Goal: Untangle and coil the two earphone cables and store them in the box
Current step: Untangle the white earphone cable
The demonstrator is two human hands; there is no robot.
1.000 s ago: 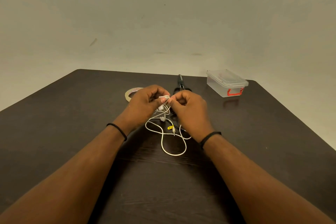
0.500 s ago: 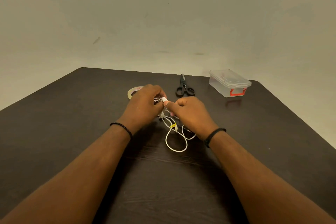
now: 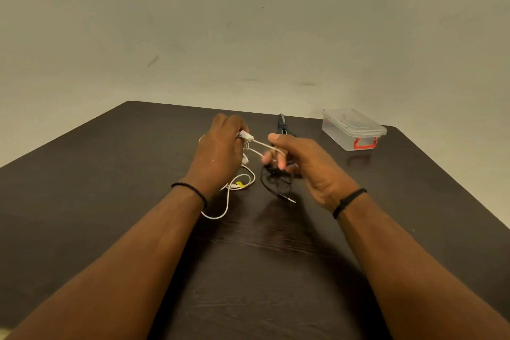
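Note:
My left hand [image 3: 220, 152] grips the white earphone cable [image 3: 226, 201] near its small inline piece, held above the table. A strand of that cable stretches right to my right hand [image 3: 303, 165], whose thumb and blurred fingers curl round it. The rest of the white cable hangs down and loops on the dark table [image 3: 110, 201] below my left wrist, with a yellow tag on it. The black earphone cable [image 3: 276, 182] lies bunched on the table under my right fingers, its jack pointing right. The clear box [image 3: 353, 130], with a red latch and its lid on, stands at the back right.
Black scissors [image 3: 283, 124] lie behind my right hand near the far edge. A sliver of a tape roll [image 3: 200, 139] shows behind my left hand. A plain wall rises beyond the table's far edge.
My hands have drawn apart, stretching a white strand between them. The white cable's loop has shifted left, and the black cable now lies separate on the table.

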